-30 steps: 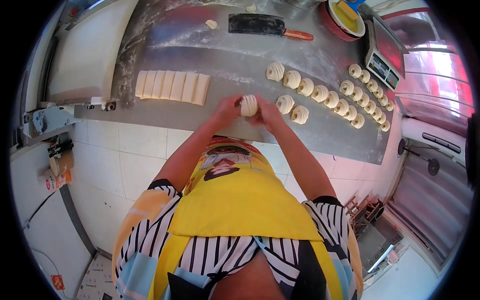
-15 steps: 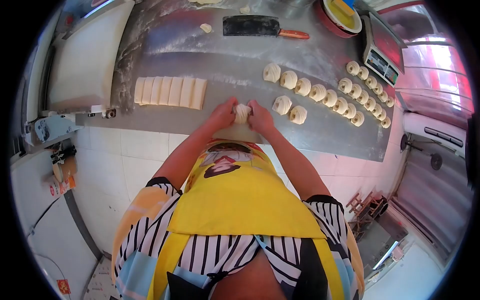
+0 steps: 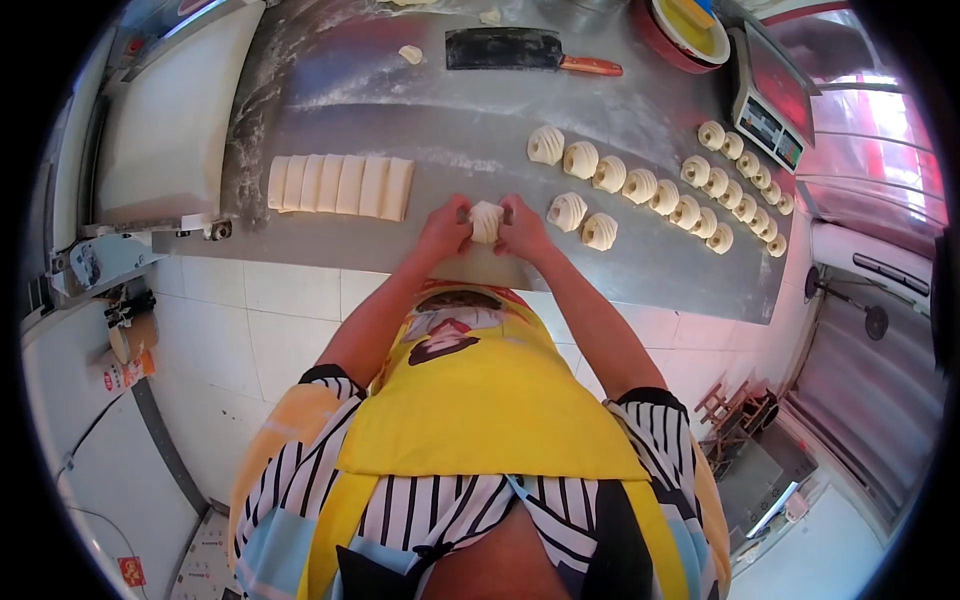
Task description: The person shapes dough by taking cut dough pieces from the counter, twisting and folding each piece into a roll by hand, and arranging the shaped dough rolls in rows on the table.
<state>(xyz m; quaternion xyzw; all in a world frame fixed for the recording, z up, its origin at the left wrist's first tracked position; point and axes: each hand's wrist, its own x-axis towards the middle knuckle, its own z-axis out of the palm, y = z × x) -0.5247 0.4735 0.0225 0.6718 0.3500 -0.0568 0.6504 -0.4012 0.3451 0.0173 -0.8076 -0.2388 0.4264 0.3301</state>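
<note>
Fingers of the left hand (image 3: 445, 229) and right hand (image 3: 523, 230) grip a dough roll (image 3: 486, 222) at its sides, suiting its likely softness.

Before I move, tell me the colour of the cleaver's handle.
The handle is reddish-orange, seen best from the head.

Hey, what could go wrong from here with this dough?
The twisted bun between the left hand and right hand might deform if pressed too hard. It is close to the near edge of the metal table, so a slip could drop it. The cut dough strips touch side by side and may stick together.
</note>
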